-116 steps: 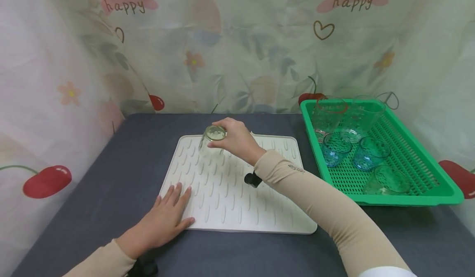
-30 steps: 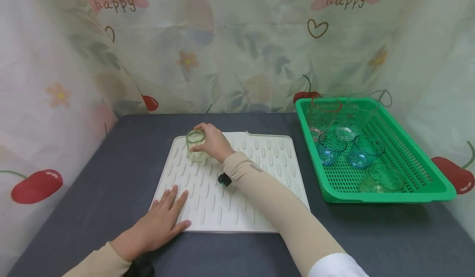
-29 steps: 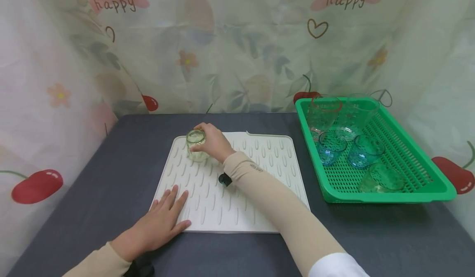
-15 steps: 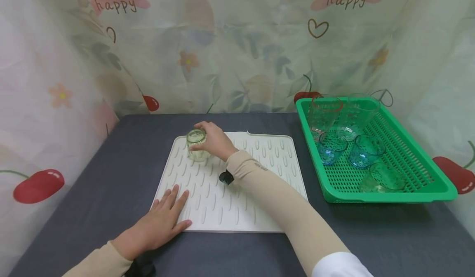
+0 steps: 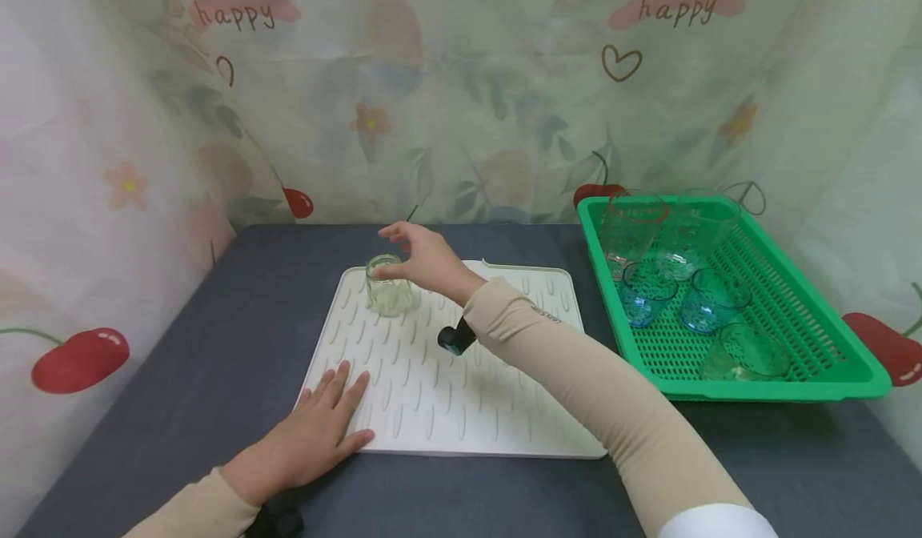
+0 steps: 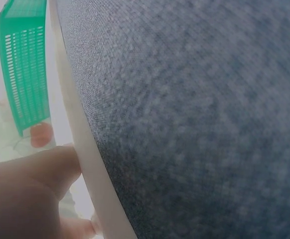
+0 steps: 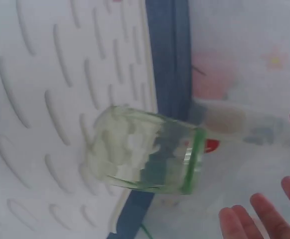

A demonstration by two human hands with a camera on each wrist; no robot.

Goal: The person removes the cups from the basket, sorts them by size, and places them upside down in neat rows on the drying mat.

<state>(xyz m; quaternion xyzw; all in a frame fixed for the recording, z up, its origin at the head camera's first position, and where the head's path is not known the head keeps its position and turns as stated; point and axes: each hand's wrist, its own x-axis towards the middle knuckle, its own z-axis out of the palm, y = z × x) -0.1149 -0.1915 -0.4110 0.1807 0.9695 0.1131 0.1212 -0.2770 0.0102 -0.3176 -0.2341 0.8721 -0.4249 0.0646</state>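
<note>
A pale green glass tumbler (image 5: 391, 288) stands upside down near the back left corner of the white ridged mat (image 5: 461, 410). The right wrist view also shows the tumbler (image 7: 145, 152), its thick green base away from the mat. Just above and to the right of it is my right hand (image 5: 432, 262); its fingers (image 7: 269, 214) are loosely bent, hold nothing and are apart from the glass in the right wrist view. My left hand (image 5: 310, 430) lies flat with spread fingers on the mat's front left edge. In the left wrist view its thumb (image 6: 55, 167) touches the mat's rim.
A green slotted basket (image 5: 763, 391) stands right of the mat. Inside are a red-rimmed tall glass (image 5: 634, 230), a clear tall glass (image 5: 695, 238), blue tumblers (image 5: 713, 302) and another pale green tumbler (image 5: 745, 354). A dark cloth (image 5: 288, 282) covers the table; a printed curtain (image 5: 461, 106) hangs behind.
My right hand carried the tumbler to the mat's back left corner, then let go and moved up and right. The glass stays where it was set. My left hand kept its place.
</note>
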